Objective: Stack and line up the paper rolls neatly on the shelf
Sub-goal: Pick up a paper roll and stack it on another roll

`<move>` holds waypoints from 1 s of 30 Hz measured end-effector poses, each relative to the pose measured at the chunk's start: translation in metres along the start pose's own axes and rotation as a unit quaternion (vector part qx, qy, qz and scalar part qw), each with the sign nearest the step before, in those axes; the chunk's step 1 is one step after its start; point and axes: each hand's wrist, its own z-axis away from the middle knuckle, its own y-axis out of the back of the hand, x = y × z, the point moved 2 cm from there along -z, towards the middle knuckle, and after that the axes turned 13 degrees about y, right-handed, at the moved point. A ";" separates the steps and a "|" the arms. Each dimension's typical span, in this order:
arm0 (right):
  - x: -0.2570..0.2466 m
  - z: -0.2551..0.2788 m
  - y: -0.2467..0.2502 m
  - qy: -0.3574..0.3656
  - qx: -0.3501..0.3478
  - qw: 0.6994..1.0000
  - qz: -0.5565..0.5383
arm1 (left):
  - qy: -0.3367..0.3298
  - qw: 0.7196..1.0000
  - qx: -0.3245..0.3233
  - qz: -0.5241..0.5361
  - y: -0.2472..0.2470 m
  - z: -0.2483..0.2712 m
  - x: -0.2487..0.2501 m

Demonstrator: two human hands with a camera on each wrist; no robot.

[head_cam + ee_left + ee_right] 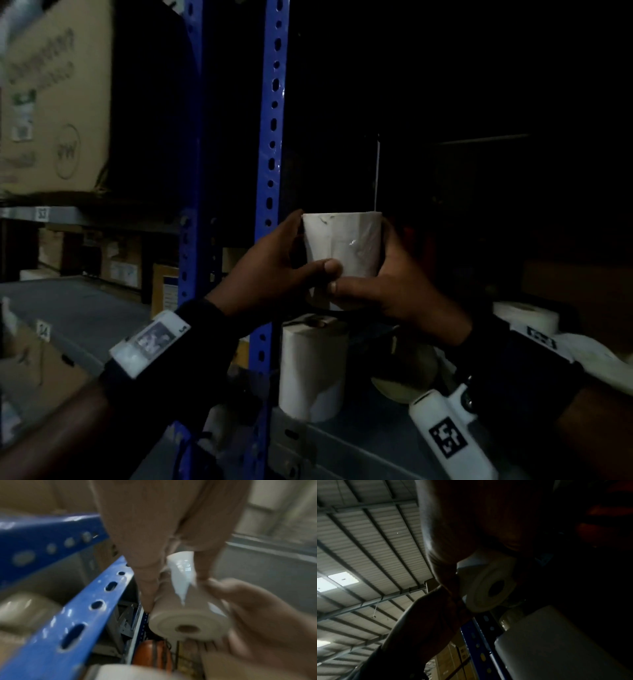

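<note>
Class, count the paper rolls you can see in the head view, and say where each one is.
3: one roll held by both hands; one upright roll on the shelf beneath it; one roll far right. Darkness may hide others.

Shelf-edge tags [43, 213] and [44, 331] look numbered, unreadable, cardboard box [56, 99] print blurred

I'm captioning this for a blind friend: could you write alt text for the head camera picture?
Two hands, the left hand and right hand, hold a white paper roll upright in front of a dark shelf. Below it another white roll stands on the shelf beside a blue perforated upright.
</note>
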 end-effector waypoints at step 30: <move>0.026 -0.011 -0.016 -0.044 -0.011 0.998 0.051 | -0.108 0.927 0.138 -0.332 0.030 0.041 -0.047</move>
